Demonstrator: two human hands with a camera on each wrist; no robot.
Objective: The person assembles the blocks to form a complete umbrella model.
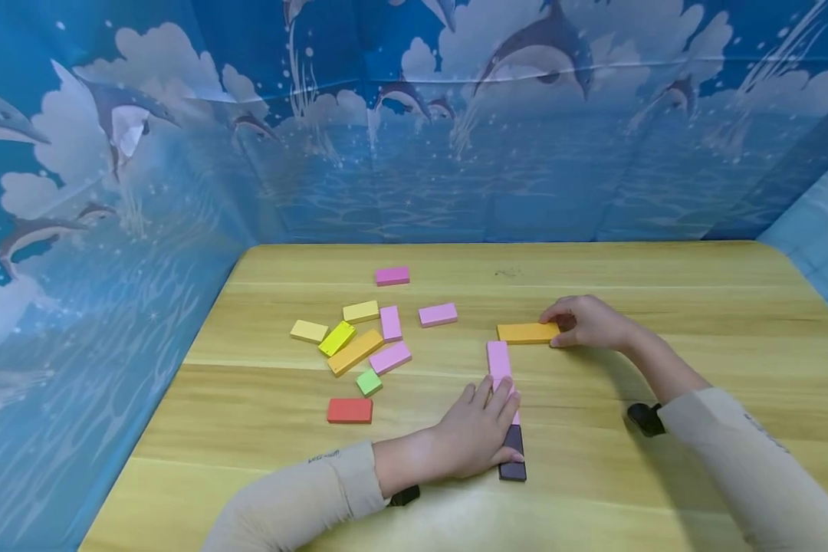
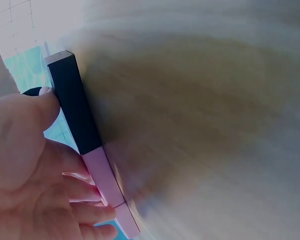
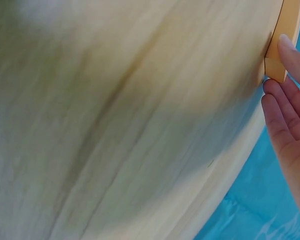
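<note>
A line of two pink blocks [image 1: 498, 359] and a dark block [image 1: 514, 471] lies on the table, end to end. My left hand [image 1: 472, 433] rests against its left side, fingers extended over the pink part. In the left wrist view the thumb touches the dark block [image 2: 72, 105], while fingertips lie at the pink blocks [image 2: 105, 177]. Just beyond the line's far end, a long orange block [image 1: 524, 333] lies crosswise. Its right end is pinched between thumb and fingers of my right hand [image 1: 589, 322]; the right wrist view shows this grip on the orange block [image 3: 291, 20] too.
Left of the line lie loose blocks: a red block [image 1: 349, 411], a green block [image 1: 369, 382], another orange block [image 1: 356, 353], a bright yellow block [image 1: 336, 338], pale yellow and pink ones. A magenta block [image 1: 392, 276] is farther back. A dolphin-print curtain [image 1: 414, 176] borders the table.
</note>
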